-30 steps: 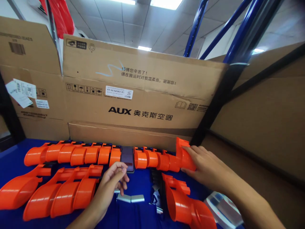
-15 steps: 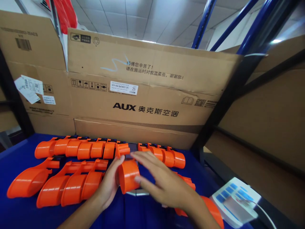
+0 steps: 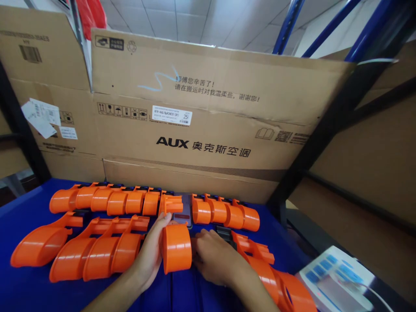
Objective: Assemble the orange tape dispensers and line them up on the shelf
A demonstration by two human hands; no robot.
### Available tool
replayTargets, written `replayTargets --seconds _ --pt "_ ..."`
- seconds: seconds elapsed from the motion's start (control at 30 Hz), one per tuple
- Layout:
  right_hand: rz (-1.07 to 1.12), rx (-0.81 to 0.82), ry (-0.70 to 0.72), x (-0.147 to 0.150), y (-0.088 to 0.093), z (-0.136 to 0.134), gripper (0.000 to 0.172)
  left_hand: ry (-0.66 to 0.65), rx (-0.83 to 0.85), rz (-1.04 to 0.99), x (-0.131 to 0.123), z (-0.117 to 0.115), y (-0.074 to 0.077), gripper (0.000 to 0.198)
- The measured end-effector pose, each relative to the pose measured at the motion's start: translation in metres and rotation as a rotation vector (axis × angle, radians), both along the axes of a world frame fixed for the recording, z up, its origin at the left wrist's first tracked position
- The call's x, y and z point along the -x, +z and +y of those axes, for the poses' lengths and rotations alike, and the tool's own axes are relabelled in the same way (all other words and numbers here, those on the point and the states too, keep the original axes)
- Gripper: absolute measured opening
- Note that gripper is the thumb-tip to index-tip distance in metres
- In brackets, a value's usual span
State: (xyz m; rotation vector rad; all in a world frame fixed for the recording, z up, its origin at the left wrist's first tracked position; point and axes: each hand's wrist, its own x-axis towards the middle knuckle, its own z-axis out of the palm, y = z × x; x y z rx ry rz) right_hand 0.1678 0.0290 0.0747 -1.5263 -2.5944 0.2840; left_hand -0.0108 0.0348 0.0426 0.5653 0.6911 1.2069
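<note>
Left hand (image 3: 152, 253) holds orange scoop (image 3: 177, 249); right hand (image 3: 216, 256) curled by its edge, contents hidden; bare tabletop (image 3: 186, 292) below

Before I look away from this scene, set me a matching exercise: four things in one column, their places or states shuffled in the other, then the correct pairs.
Things:
1. Held orange part
2. White device
3. Cardboard panel
4. Phone-like slab

Places or states:
A. Standing behind the blue surface, printed with AUX
B. Lying between the two groups of orange parts in the back row
C. In the left hand
D. At the lower right, with blue keys on top

Right pairs: 1-C, 2-D, 3-A, 4-B
</note>
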Motion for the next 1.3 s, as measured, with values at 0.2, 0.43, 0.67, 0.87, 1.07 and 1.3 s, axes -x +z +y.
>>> replayTargets --seconds 0.2,0.43,0.67,0.87,1.07,1.3 --pt "0.144 -0.058 -0.029 -0.009 -0.001 0.003 0.012 -0.023 -0.041 0.047 -0.005 -0.002 -0.003 0.036" --pt "1.104 -0.075 -0.21 -0.013 -0.011 0.014 0.027 -0.149 -0.086 0.067 -0.01 -0.007 -0.007 0.034" --pt "1.282 -0.012 -0.275 -0.011 -0.008 0.017 0.034 -0.192 -0.122 -0.026 -0.013 -0.009 -0.012 0.038" --pt "1.293 0.034 -0.278 -0.009 -0.008 0.013 0.034 -0.314 -0.044 -0.061 -0.008 -0.001 -0.017 0.05" --pt "1.293 0.065 -0.294 -0.009 -0.005 0.012 0.034 -0.342 -0.066 -0.007 -0.007 0.002 -0.02 0.052" --pt "1.259 0.055 -0.266 -0.011 -0.002 0.009 0.033 -0.49 -0.013 0.044 0.002 0.014 -0.015 0.061"
